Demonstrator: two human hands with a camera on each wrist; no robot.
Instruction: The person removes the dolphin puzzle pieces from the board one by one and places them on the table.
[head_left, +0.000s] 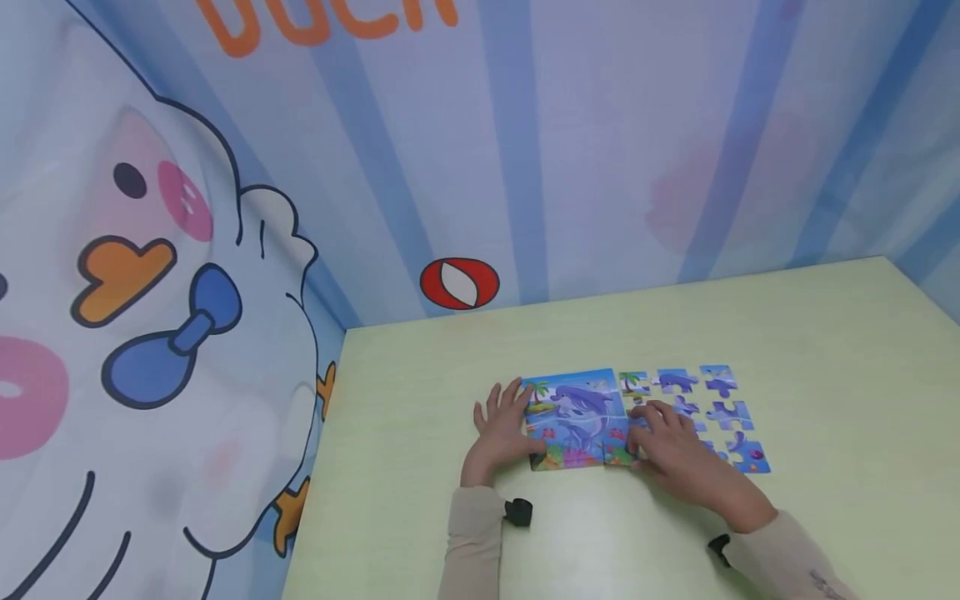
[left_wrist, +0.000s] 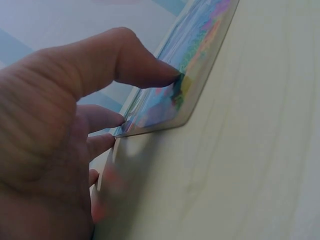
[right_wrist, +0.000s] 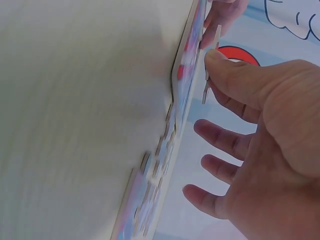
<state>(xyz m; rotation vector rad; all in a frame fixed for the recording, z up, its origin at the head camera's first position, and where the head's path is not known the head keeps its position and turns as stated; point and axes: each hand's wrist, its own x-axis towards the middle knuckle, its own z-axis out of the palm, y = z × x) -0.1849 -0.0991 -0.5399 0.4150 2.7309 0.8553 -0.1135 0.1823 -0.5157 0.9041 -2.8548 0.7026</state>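
Observation:
A dolphin picture puzzle [head_left: 573,417] lies flat on the table with its lower left corner under the thumb of my left hand [head_left: 498,435]. The other left fingers are spread along the puzzle's left side, their tips at its edge in the left wrist view. My right hand [head_left: 678,458] pinches a puzzle piece [right_wrist: 217,37] between thumb and index finger. In the right wrist view this piece is edge-on and raised off the table, and the other fingers hang loosely. The head view has this hand by the puzzle's lower right corner.
Several loose puzzle pieces [head_left: 727,415] lie in rough rows to the right of the puzzle, partly hidden by the right hand. The pale table [head_left: 420,400] meets a striped cloth backdrop [head_left: 600,150] at the back and a cartoon duck print [head_left: 247,350] at the left.

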